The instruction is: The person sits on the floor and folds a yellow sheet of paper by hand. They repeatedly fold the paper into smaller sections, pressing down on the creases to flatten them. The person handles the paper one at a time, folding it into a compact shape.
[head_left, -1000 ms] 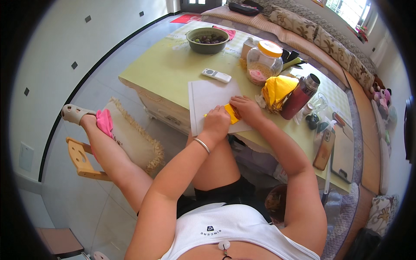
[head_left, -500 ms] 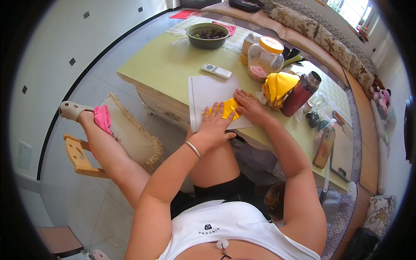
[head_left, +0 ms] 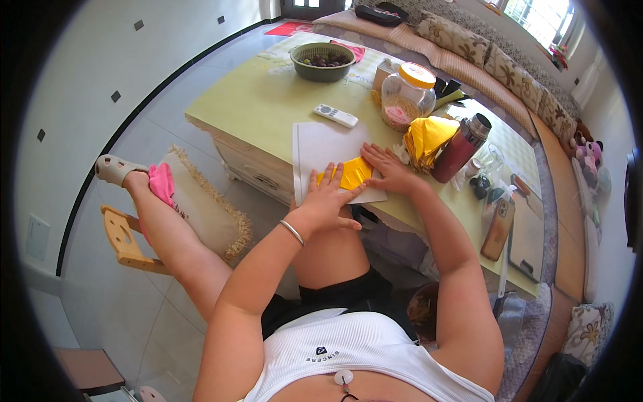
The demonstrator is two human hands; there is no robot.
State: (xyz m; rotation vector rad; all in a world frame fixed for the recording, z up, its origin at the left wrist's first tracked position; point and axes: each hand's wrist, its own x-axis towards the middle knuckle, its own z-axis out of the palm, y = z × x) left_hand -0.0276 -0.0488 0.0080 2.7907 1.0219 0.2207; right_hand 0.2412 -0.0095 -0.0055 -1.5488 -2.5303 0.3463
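A shiny yellow piece of foil paper [head_left: 353,173] lies on a sheet of white paper [head_left: 315,142] at the near edge of the table. My left hand [head_left: 326,196] rests on its left part with fingers spread, a bangle on the wrist. Flat at the foil's right end lies my right hand [head_left: 390,169], its fingers stretched toward the far side. Just right of that hand stands a crumpled bundle of yellow foil [head_left: 429,139], next to a dark red thermos flask [head_left: 462,151] with a metal top.
A white remote control [head_left: 335,116] lies beyond the paper. Farther back are a green colander [head_left: 323,70] of dark round fruit and a clear jar [head_left: 404,100] with a yellow lid. At the right lie a phone [head_left: 497,231], a drinking glass [head_left: 493,157] and a cutting board [head_left: 526,244].
My left hand has slid slightly left, and more of the yellow foil shows between the hands. The right hand stays nearly in place. The whole view has shifted a little.
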